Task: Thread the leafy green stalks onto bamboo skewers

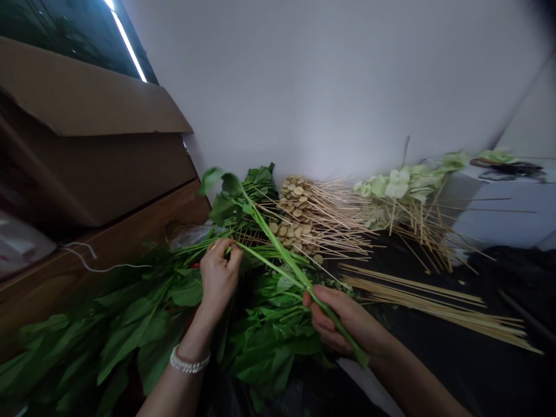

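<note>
A long stalk of leafy greens [282, 249] slants across the middle, with its leaves at the upper left and its thick cut end at the lower right. My right hand [341, 318] is closed around the lower part of this stalk. Fingers pinched, my left hand [220, 271] grips a thin side stem [264, 263] that branches off the same stalk; the tip of that stem is hidden in my fingers. Below and between my hands lies a pile of loose leafy greens [273, 341]. More large green leaves [130, 324] spread out to the left, behind my left forearm.
Skewered potato slices [297, 211] lie in a stack by the wall. Skewers of pale green lettuce-like leaves [397, 182] stand to their right. Bare wooden skewers [443, 304] rest on a black covering [434, 359]. An open cardboard box [99, 168] is at the left.
</note>
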Motion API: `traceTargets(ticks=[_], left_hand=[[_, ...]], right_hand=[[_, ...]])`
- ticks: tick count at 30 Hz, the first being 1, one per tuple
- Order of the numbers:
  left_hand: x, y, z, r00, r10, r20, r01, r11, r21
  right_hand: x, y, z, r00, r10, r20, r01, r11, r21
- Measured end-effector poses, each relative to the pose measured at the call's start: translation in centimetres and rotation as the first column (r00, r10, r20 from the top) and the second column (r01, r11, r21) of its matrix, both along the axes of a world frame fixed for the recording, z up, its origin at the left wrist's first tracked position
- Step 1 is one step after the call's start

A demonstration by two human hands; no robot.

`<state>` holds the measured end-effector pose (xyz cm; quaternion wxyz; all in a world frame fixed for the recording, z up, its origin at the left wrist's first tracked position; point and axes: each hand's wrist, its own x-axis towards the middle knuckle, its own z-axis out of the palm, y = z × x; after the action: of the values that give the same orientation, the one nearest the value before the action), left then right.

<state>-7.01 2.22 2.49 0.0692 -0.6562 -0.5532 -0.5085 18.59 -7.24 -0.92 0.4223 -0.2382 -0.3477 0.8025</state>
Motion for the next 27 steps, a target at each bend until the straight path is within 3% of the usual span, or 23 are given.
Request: traceTargets(ticks=[3, 5, 7, 10, 12, 16, 18, 27], left_hand=[[-1.9, 0.3, 0.8, 0.909, 0.11, 0.401, -0.099, 0.994, -0.047], [-2.6, 0.2, 1.3, 0.883, 0.155, 0.442, -0.182, 0.983, 0.017], [-2.2, -0.4, 1.7, 0.952, 0.139, 0.273, -0.186, 0.97, 0.154], [0.3, -2.2, 1.6, 0.999, -0.02, -0.027, 0.027, 0.956, 0.291], [2.3, -3.6, 1.3, 0.966, -0.176, -0.191, 0.226, 0.932, 0.284], [4.9, -5.3, 0.5, 0.789, -0.357, -0.5, 0.49, 0.857, 0.161], [5.4, -5.6, 0.2, 0.735, -0.393, -0.552, 0.528, 0.843, 0.104], [6.4, -5.4, 0.1, 0.637, -0.443, -0.631, 0.528, 0.847, -0.061]], right_hand=[[0.2, -0.1, 0.2, 0.999, -0.031, 0.045, 0.03, 0.999, 0.034], [0.4, -0.1, 0.4, 0.992, -0.074, 0.1, 0.067, 0.995, 0.068], [0.4, -0.1, 0.5, 0.983, -0.096, 0.158, 0.081, 0.992, 0.098], [0.1, -0.1, 0.4, 0.968, -0.099, 0.23, 0.071, 0.989, 0.126], [-0.2, -0.2, 0.4, 0.96, -0.104, 0.261, 0.069, 0.988, 0.139], [-0.2, -0.5, 0.6, 0.953, -0.103, 0.284, 0.056, 0.984, 0.167], [-0.1, -0.6, 0.8, 0.955, -0.098, 0.278, 0.048, 0.982, 0.182], [0.0, -0.3, 0.9, 0.965, -0.106, 0.24, 0.07, 0.986, 0.154]])
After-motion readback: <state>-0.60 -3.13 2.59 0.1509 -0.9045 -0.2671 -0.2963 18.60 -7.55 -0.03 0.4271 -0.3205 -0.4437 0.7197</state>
